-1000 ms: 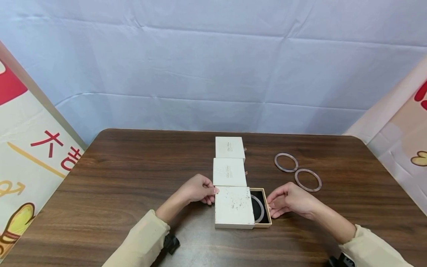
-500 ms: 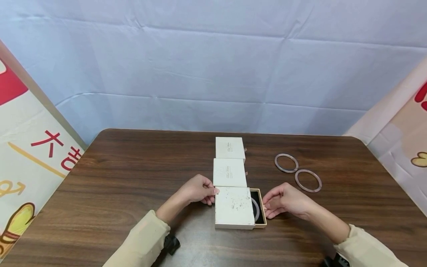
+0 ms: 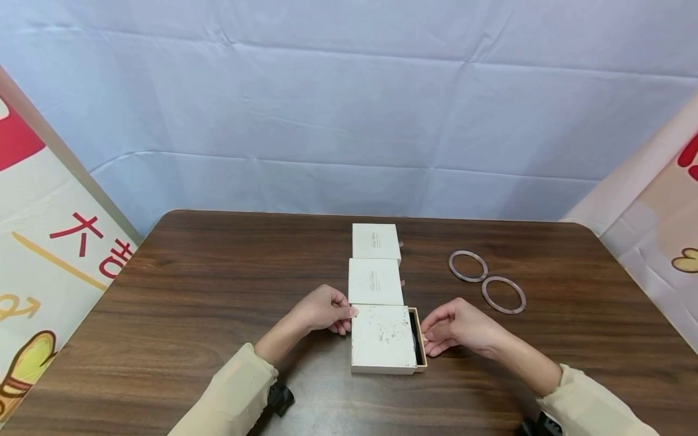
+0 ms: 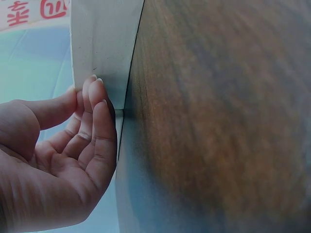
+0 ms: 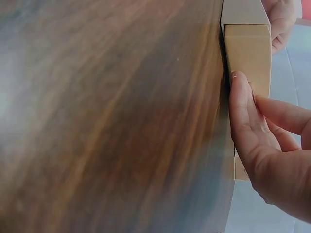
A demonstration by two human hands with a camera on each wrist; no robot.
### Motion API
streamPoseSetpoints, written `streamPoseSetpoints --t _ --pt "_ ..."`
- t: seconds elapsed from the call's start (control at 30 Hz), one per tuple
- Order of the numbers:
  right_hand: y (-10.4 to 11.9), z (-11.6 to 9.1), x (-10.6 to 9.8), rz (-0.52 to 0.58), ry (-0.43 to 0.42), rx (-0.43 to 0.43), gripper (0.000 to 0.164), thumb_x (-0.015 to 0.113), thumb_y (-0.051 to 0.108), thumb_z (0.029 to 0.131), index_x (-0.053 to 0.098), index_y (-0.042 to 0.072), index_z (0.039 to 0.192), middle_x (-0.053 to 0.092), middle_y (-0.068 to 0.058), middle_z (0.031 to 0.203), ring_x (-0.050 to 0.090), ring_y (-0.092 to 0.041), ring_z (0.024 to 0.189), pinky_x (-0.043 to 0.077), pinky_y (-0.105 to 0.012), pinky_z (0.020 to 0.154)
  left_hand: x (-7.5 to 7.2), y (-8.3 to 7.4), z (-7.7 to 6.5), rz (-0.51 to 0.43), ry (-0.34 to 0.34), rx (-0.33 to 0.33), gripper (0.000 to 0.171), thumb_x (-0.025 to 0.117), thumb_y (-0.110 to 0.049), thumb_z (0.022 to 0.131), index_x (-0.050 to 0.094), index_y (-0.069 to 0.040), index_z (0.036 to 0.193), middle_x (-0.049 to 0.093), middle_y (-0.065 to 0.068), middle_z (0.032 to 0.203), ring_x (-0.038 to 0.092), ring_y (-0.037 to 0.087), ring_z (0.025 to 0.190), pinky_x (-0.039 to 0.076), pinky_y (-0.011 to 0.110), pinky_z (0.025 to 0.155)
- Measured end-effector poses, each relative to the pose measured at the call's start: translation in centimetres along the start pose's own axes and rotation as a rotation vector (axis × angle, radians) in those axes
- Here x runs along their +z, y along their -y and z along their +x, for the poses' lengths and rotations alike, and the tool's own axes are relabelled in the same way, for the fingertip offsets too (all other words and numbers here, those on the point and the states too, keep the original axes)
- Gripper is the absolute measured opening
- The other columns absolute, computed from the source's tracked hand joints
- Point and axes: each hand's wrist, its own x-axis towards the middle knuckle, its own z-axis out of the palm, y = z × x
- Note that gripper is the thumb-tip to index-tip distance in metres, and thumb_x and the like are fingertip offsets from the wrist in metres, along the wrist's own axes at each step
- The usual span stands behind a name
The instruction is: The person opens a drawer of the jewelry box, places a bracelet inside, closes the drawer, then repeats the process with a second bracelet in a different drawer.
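On the table, a white slide-out box (image 3: 382,339) with a speckled top has its drawer (image 3: 421,350) protruding slightly at the right; a narrow black strip of its inside shows. The left hand (image 3: 324,310) holds the box's far left corner, thumb on the top edge and fingers against the side. At the right end, the right hand (image 3: 460,327) presses its fingertips on the drawer's tan front (image 5: 248,53), thumb near the upper edge. Two pale purple bangles, a farther bangle (image 3: 452,261) and a nearer bangle (image 3: 510,311), lie right of the boxes.
Two more white boxes, a middle box (image 3: 375,281) and a far box (image 3: 375,241), line up behind the speckled one, small ribbon tabs on their right sides. A pale blue cloth (image 3: 349,121) hangs behind the brown wooden table (image 3: 229,266). Printed sheets hang at both sides.
The right hand has moved left, sliding the drawer most of the way into its sleeve. The bangle visible inside it earlier is now hidden. The left hand stays at the box's corner.
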Motion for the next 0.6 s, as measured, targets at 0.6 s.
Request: streamPoseSetpoints --t 0.6 --pt "0.24 0.63 0.81 -0.001 -0.005 0.002 0.017 0.052 -0.012 0.08 0.055 -0.022 0.094 0.062 -0.022 0.078 0.065 -0.028 0.071 0.053 -0.04 0.068 -0.04 0.06 0.1 -0.011 0.007 -0.012 0.019 0.061 -0.007 0.088 0.06 0.004 0.072 0.06 0.006 0.058 0.057 0.011 0.051 0.051 0.027 0.053"
